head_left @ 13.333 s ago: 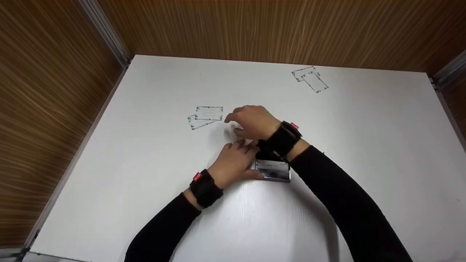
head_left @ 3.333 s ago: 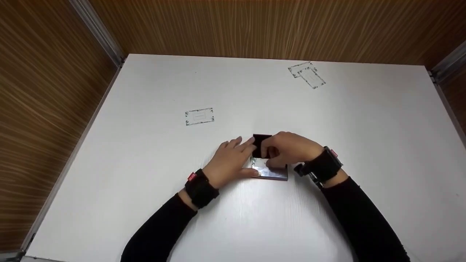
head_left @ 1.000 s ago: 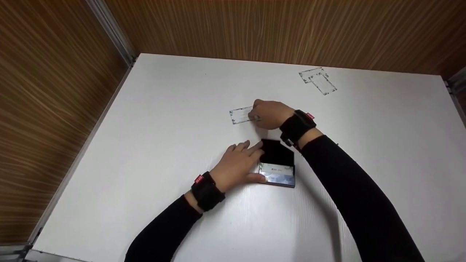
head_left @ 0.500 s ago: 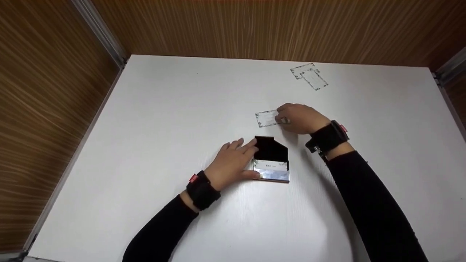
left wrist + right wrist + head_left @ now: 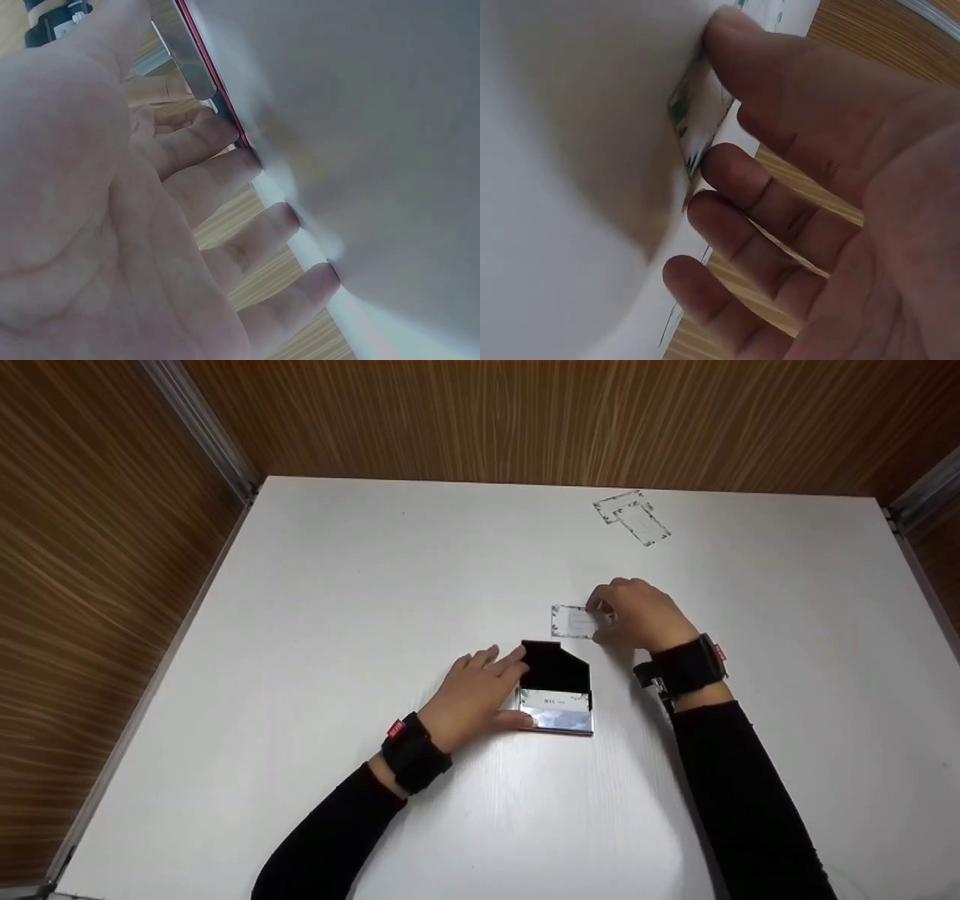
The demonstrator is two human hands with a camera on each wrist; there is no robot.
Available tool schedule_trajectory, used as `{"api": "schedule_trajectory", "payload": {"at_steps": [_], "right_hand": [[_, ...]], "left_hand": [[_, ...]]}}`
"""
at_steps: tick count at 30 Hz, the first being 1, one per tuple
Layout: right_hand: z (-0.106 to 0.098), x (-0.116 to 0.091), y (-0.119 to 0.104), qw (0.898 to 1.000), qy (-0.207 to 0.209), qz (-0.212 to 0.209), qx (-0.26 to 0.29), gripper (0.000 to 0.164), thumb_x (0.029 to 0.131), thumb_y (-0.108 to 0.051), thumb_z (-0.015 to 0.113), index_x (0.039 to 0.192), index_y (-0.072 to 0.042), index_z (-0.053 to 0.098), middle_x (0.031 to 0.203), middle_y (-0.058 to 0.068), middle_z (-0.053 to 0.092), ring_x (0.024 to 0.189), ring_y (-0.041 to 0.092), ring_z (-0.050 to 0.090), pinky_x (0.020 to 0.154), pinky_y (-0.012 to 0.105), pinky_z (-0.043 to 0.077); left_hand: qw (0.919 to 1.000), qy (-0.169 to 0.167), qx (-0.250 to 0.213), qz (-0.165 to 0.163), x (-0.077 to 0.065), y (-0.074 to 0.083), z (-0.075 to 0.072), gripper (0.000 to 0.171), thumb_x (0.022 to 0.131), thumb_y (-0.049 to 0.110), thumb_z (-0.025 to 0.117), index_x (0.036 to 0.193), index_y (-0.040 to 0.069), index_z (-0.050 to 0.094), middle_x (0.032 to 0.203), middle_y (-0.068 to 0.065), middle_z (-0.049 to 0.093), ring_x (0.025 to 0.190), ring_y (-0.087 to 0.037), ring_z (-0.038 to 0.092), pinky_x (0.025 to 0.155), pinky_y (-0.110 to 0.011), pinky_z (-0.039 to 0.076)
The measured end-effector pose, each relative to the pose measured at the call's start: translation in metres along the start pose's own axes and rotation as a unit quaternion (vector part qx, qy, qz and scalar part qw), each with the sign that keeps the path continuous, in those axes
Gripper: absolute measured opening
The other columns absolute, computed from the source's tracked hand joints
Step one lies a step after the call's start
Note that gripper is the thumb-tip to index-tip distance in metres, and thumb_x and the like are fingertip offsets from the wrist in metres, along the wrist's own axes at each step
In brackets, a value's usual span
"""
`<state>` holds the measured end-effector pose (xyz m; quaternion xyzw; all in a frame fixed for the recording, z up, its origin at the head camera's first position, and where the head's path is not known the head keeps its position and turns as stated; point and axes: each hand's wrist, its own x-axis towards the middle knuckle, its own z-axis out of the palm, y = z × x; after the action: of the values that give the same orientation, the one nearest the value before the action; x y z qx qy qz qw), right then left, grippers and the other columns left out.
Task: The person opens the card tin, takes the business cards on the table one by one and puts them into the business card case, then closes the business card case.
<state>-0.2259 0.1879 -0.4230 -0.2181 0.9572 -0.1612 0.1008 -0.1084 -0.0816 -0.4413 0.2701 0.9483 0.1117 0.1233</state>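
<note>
My left hand (image 5: pixel 474 696) rests along the left side of an open business card case (image 5: pixel 555 666) with a black inside. Its thumb lies on the shiny front pocket, and its spread fingers reach past the upper left corner. Tucked in that pocket is a white card (image 5: pixel 553 700) with leaf print, its upper strip showing. Beyond the case, my right hand (image 5: pixel 646 616) pinches another leaf-bordered business card (image 5: pixel 574 622) by its right end, thumb and fingers on opposite long edges. In the right wrist view, a printed corner of this card (image 5: pixel 694 124) shows between thumb and fingers.
Two overlapping leaf-bordered cards (image 5: pixel 642 523) lie near the back edge of the white table (image 5: pixel 337 585), right of centre. Brown wood-grain panels (image 5: pixel 525 420) stand behind and at the sides.
Two cards lay at the left earlier, then one; that last card is now in my right hand, carried right and turned nearly level above the case. My left hand has stayed on the case.
</note>
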Motion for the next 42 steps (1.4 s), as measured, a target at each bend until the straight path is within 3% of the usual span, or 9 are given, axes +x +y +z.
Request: {"api": "schedule_trajectory", "payload": {"at_steps": [9,15,17,22,24,28,31,36,42], "right_hand": [[0.000,-0.002,0.014,0.997,-0.038,0.051,0.041,0.059,0.080,-0.025,0.084,0.128,-0.002,0.058,0.106,0.016,0.059,0.097,0.030,0.055,0.090,0.047,0.046],[0.000,-0.002,0.013,0.997,-0.030,0.062,0.042,0.059,0.078,-0.027,0.086,0.122,0.000,0.055,0.104,0.015,0.051,0.088,0.030,0.051,0.082,0.045,0.045],[0.001,-0.002,0.011,0.998,-0.019,0.047,0.032,0.052,0.078,-0.025,0.085,0.116,-0.002,0.058,0.102,0.014,0.051,0.085,0.029,0.050,0.077,0.043,0.044],[0.004,0.000,0.006,1.000,-0.017,0.001,0.014,0.014,0.087,-0.010,0.070,0.098,-0.008,0.063,0.092,0.008,0.056,0.081,0.025,0.051,0.073,0.040,0.043],[0.003,0.000,0.006,0.999,-0.014,-0.018,0.022,0.009,0.087,-0.004,0.066,0.093,-0.010,0.063,0.088,0.007,0.058,0.081,0.025,0.052,0.074,0.040,0.044],[0.001,-0.001,0.005,0.996,0.021,-0.069,0.044,0.020,0.082,0.007,0.067,0.089,-0.012,0.063,0.092,0.008,0.061,0.089,0.027,0.058,0.081,0.042,0.047],[-0.002,-0.002,0.002,0.992,0.049,-0.102,0.063,0.030,0.079,0.017,0.062,0.087,-0.012,0.064,0.110,0.013,0.061,0.106,0.032,0.059,0.089,0.046,0.049],[-0.005,-0.004,-0.003,0.987,0.069,-0.119,0.082,0.049,0.070,0.026,0.045,0.087,-0.015,0.067,0.139,0.019,0.053,0.129,0.039,0.050,0.096,0.054,0.047],[-0.008,-0.004,-0.006,0.980,0.087,-0.151,0.099,0.047,0.077,0.026,0.050,0.085,-0.014,0.073,0.135,0.016,0.059,0.132,0.034,0.050,0.095,0.051,0.049]], "left_hand": [[1.0000,0.002,0.003,0.002,0.000,0.000,-0.001,0.083,0.088,0.065,0.060,0.151,0.015,0.042,0.164,-0.003,0.028,0.149,-0.033,0.028,0.116,-0.055,0.030],[1.0000,0.002,-0.003,0.001,0.000,-0.001,0.001,0.083,0.087,0.064,0.061,0.151,0.015,0.042,0.164,-0.003,0.028,0.149,-0.033,0.027,0.116,-0.055,0.030],[1.0000,0.004,-0.005,0.000,-0.001,-0.001,0.001,0.083,0.087,0.064,0.061,0.151,0.015,0.042,0.164,-0.002,0.028,0.149,-0.033,0.027,0.116,-0.055,0.030],[1.0000,0.007,-0.006,0.001,-0.001,-0.002,0.003,0.084,0.086,0.065,0.061,0.151,0.015,0.043,0.164,-0.003,0.029,0.148,-0.033,0.028,0.115,-0.055,0.030],[1.0000,0.008,-0.005,0.003,-0.001,-0.001,0.004,0.084,0.086,0.065,0.061,0.150,0.014,0.043,0.164,-0.003,0.029,0.148,-0.034,0.029,0.115,-0.055,0.030],[0.9999,0.009,-0.003,0.006,0.001,-0.001,0.005,0.083,0.087,0.065,0.061,0.151,0.014,0.043,0.163,-0.003,0.030,0.148,-0.034,0.029,0.116,-0.055,0.030],[0.9999,0.008,-0.005,0.004,0.001,-0.001,0.004,0.083,0.087,0.065,0.060,0.151,0.015,0.042,0.164,-0.003,0.029,0.149,-0.033,0.028,0.116,-0.055,0.030],[1.0000,0.004,-0.008,0.003,0.000,-0.001,0.003,0.084,0.088,0.065,0.059,0.152,0.015,0.041,0.164,-0.003,0.028,0.149,-0.033,0.027,0.117,-0.055,0.028],[1.0000,0.005,-0.006,0.003,0.000,-0.001,0.003,0.083,0.088,0.065,0.060,0.151,0.015,0.042,0.164,-0.003,0.029,0.149,-0.033,0.027,0.117,-0.054,0.028]]}}
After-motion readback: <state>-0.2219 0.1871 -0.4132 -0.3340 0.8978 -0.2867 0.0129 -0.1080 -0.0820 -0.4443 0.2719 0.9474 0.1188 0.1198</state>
